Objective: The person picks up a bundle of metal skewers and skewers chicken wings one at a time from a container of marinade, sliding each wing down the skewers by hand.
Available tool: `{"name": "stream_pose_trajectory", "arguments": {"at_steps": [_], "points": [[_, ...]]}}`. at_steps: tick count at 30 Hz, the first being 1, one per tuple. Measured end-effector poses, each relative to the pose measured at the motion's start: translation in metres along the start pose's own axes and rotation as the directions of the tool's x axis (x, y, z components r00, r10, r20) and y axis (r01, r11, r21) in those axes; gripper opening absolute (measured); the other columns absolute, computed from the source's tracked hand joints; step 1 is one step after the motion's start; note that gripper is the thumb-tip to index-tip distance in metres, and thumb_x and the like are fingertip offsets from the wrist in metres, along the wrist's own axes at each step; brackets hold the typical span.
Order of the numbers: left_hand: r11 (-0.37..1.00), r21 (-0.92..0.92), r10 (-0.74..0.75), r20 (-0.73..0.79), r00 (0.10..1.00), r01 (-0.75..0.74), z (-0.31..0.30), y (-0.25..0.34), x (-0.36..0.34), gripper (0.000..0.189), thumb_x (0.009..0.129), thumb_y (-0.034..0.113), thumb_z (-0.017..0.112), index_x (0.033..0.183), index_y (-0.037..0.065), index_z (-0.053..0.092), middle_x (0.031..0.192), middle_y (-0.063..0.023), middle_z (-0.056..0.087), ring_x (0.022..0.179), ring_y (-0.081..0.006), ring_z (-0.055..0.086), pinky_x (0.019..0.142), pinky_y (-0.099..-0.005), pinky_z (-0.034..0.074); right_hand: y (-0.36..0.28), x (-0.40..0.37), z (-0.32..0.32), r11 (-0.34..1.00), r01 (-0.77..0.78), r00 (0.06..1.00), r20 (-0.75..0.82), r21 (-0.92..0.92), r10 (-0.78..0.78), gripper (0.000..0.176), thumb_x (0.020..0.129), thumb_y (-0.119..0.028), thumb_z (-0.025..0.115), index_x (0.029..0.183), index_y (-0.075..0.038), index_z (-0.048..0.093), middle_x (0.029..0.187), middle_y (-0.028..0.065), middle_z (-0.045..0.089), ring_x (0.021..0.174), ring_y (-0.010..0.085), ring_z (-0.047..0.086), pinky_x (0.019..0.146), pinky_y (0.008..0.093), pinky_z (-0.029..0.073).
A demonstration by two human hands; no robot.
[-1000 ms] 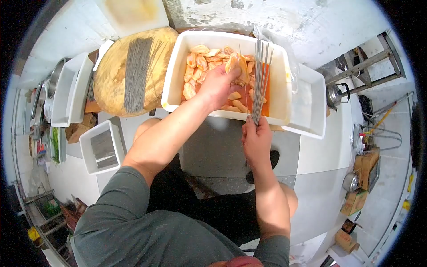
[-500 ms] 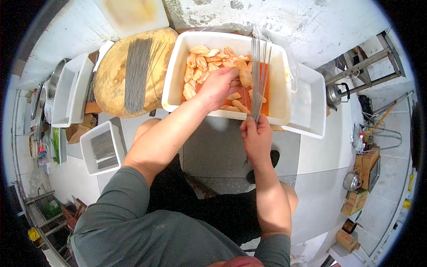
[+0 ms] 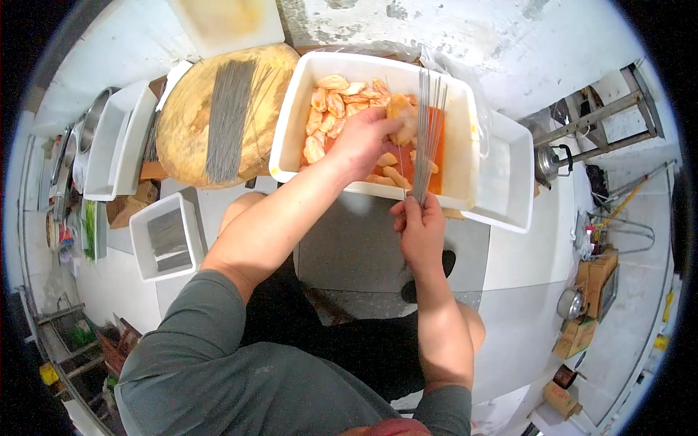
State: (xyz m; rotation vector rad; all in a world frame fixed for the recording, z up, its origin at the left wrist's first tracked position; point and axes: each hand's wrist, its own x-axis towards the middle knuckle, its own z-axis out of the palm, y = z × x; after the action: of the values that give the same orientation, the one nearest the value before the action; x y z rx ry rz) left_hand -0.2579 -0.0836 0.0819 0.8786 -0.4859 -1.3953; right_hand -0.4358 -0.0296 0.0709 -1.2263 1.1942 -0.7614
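Observation:
My left hand (image 3: 362, 142) is closed on a piece of marinated chicken wing (image 3: 402, 120), held above the white tub (image 3: 285, 134). More orange-tinted chicken wings (image 3: 336, 104) lie in that tub in reddish marinade. Over the tub's near rim, my right hand (image 3: 422, 227) grips a bundle of thin metal skewers (image 3: 429, 134) by their lower ends. The skewers fan upright just right of the held wing. One single skewer (image 3: 400, 163) stands apart from the bundle, below the wing, and its tip is hidden behind the meat.
A round wooden chopping block (image 3: 182, 123) on the left carries a pile of metal skewers (image 3: 229, 123). Below it, a small white bin (image 3: 195, 227) holds more skewers. Another white tub (image 3: 515, 174) adjoins the chicken tub on the right. A peeling wall (image 3: 502, 43) rises behind.
My left hand's wing piece now looks broader and turned more toward the camera. The right hand still grips the skewer bundle, and the whole view has shifted slightly.

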Motion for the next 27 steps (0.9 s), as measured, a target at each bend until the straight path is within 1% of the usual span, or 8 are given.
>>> {"name": "stream_pose_trajectory", "arguments": {"at_steps": [1, 3, 4, 7, 13, 16, 22, 27], "points": [[1.0, -0.022, -0.001, 0.027, 1.0, 0.001, -0.005, 0.0, 0.003, 0.021, 0.093, 0.012, 0.056, 0.113, 0.004, 0.059, 0.104, -0.0047, 0.065, 0.092, -0.0147, 0.064, 0.078, -0.0293, 0.055, 0.001, 0.001, -0.001, 1.0, 0.008, 1.0, -0.021, -0.018, -0.008, 0.016, 0.097, -0.018, 0.05, 0.097, -0.003, 0.056, 0.073, 0.0055, 0.064, 0.057, 0.0124, 0.057, 0.054, 0.0276, 0.045], [0.996, -0.081, 0.022, -0.008, 1.0, -0.023, -0.012, 0.0, 0.01, 0.02, 0.094, 0.013, 0.057, 0.112, 0.004, 0.06, 0.104, -0.0051, 0.065, 0.091, -0.0151, 0.064, 0.075, -0.0281, 0.054, 0.004, 0.003, -0.008, 0.998, 0.021, 0.998, -0.062, -0.054, -0.024, 0.017, 0.097, -0.018, 0.051, 0.098, -0.002, 0.057, 0.076, 0.0074, 0.066, 0.062, 0.0153, 0.06, 0.058, 0.0303, 0.047], [0.993, -0.111, 0.033, -0.025, 0.999, -0.036, -0.016, -0.001, 0.013, 0.02, 0.094, 0.013, 0.057, 0.111, 0.004, 0.06, 0.103, -0.0053, 0.065, 0.091, -0.0153, 0.064, 0.074, -0.0276, 0.054, 0.004, 0.003, -0.012, 0.99, 0.044, 0.995, -0.084, -0.135, -0.055, 0.017, 0.097, -0.018, 0.051, 0.098, -0.002, 0.057, 0.076, 0.0077, 0.066, 0.064, 0.0165, 0.06, 0.06, 0.0315, 0.047], [0.999, -0.028, 0.019, -0.086, 0.996, -0.021, -0.026, 0.005, 0.017, 0.019, 0.094, 0.014, 0.057, 0.11, 0.003, 0.06, 0.102, -0.0053, 0.065, 0.089, -0.0152, 0.064, 0.067, -0.0254, 0.053, 0.001, 0.004, -0.024, 0.923, 0.096, 0.979, -0.131, -0.374, -0.155, 0.018, 0.095, -0.018, 0.052, 0.1, -0.002, 0.058, 0.075, 0.0088, 0.064, 0.071, 0.0202, 0.062, 0.066, 0.0351, 0.048], [0.998, -0.032, 0.054, -0.125, 0.991, -0.059, -0.018, 0.004, 0.016, 0.016, 0.095, 0.016, 0.056, 0.106, 0.005, 0.061, 0.098, -0.0036, 0.066, 0.084, -0.0122, 0.064, 0.058, -0.0225, 0.05, 0.011, 0.004, -0.028, 0.948, 0.067, 0.998, 0.031, -0.311, -0.06, 0.018, 0.095, -0.019, 0.055, 0.097, -0.002, 0.06, 0.072, 0.0063, 0.062, 0.067, 0.0169, 0.059, 0.064, 0.0326, 0.047], [0.997, -0.024, 0.065, -0.066, 0.996, -0.067, -0.02, 0.004, 0.017, 0.017, 0.096, 0.016, 0.056, 0.107, 0.005, 0.062, 0.098, -0.0037, 0.067, 0.085, -0.0123, 0.064, 0.059, -0.0228, 0.051, 0.011, 0.001, -0.023, 0.959, 0.078, 0.996, 0.066, -0.273, -0.062, 0.018, 0.094, -0.019, 0.056, 0.096, -0.001, 0.06, 0.072, 0.005, 0.062, 0.066, 0.015, 0.058, 0.063, 0.031, 0.047], [0.995, -0.015, 0.097, -0.076, 0.992, -0.098, -0.016, 0.006, 0.016, 0.016, 0.095, 0.015, 0.056, 0.106, 0.005, 0.063, 0.099, -0.0042, 0.068, 0.086, -0.0128, 0.065, 0.062, -0.024, 0.052, 0.003, -0.003, -0.021, 0.966, 0.092, 0.994, 0.085, -0.242, -0.074, 0.017, 0.095, -0.018, 0.054, 0.096, -0.002, 0.059, 0.072, 0.0039, 0.061, 0.064, 0.0125, 0.056, 0.059, 0.0285, 0.045], [0.994, -0.06, 0.093, -0.05, 0.994, -0.096, -0.014, 0.009, 0.014, 0.016, 0.095, 0.013, 0.055, 0.107, 0.005, 0.063, 0.1, -0.0043, 0.068, 0.088, -0.0132, 0.064, 0.068, -0.0246, 0.052, -0.001, -0.004, -0.021, 0.996, -0.019, 0.99, 0.139, -0.091, 0.032, 0.015, 0.096, -0.018, 0.054, 0.096, -0.004, 0.059, 0.071, 0.0011, 0.059, 0.058, 0.0083, 0.05, 0.052, 0.024, 0.04]]}}
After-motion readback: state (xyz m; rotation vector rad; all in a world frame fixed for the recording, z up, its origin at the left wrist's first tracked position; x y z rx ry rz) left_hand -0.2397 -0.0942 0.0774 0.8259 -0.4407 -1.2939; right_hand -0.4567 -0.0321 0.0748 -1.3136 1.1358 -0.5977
